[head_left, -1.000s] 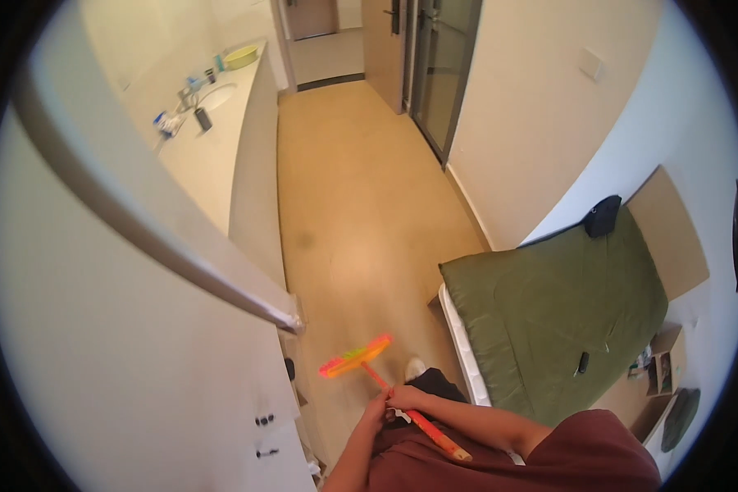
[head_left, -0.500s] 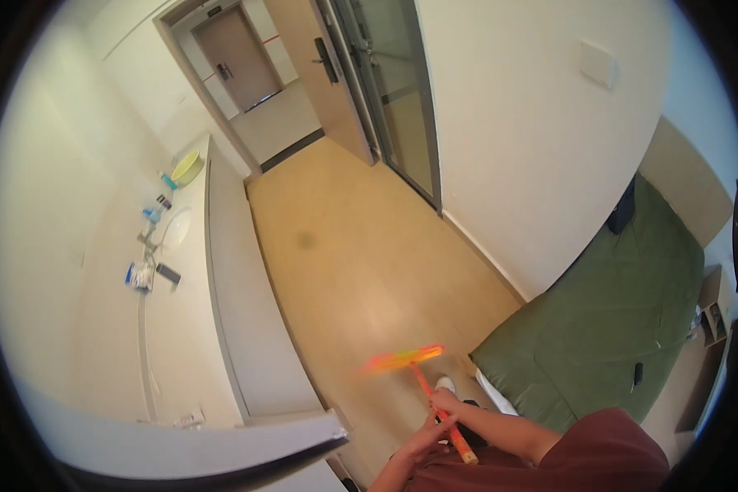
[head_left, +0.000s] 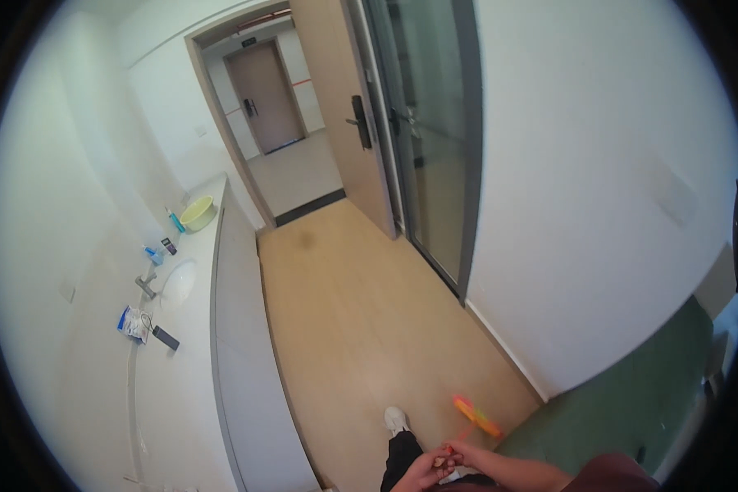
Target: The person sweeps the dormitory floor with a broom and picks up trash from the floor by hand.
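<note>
At the lower middle, my two hands are close together on the thin orange-red handle of a broom (head_left: 477, 416). My right hand (head_left: 464, 453) is wrapped round the handle on the upper right side. Beside it, my left hand (head_left: 436, 470) is also closed on the handle, lower and to the left. The broom's head is a bright orange and yellow bar, slightly blurred, down by the floor near the green bed. Whether it has bristles or a pad, I cannot make out. My hands hide the handle's near end.
Along the left runs a white counter (head_left: 190, 353) with a sink (head_left: 180, 280), a tap, a yellow-green basin (head_left: 198, 213) and a dark box-shaped thing (head_left: 166, 337). An open door (head_left: 344, 115) and a glass door (head_left: 426, 148) stand ahead. A green-covered bed (head_left: 623, 402) is at right.
The broom head has swung to the right, towards the bed, and turned. My view has shifted, and a white shoe on a stepping foot now shows left of my hands.
</note>
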{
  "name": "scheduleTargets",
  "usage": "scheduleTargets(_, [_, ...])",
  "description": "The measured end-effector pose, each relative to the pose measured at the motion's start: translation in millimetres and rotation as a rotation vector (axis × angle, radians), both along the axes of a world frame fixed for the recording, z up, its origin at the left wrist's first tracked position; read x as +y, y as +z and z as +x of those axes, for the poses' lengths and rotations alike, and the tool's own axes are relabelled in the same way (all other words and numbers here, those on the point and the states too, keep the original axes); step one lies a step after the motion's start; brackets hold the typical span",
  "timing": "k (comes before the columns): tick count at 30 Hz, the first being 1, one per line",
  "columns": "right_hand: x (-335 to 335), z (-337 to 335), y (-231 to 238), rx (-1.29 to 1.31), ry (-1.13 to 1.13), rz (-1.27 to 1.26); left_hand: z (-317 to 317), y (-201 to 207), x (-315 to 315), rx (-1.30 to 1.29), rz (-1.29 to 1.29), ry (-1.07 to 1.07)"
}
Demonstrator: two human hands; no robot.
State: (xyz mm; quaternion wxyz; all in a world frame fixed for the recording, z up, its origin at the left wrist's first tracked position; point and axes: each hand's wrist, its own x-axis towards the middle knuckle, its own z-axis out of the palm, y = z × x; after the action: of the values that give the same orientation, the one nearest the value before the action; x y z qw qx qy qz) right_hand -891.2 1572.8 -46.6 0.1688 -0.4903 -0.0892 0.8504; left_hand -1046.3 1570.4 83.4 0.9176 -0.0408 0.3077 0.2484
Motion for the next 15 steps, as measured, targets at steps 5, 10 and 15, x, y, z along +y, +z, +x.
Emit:
scheduleTargets(5, [107, -34, 24, 0.191, 0.031, 0.063, -34, 45, 114, 0.177, 0.041, 0.007])
scheduleTargets(10, [229, -91, 40, 0.188, 0.033, 0.189, -93, 52, 231, 0.2, 0.169, 0.007])
scheduleTargets(15, [335, -164, 44, 0.221, 0.022, 0.298, -155, 10, 321, 0.255, 0.286, -0.024])
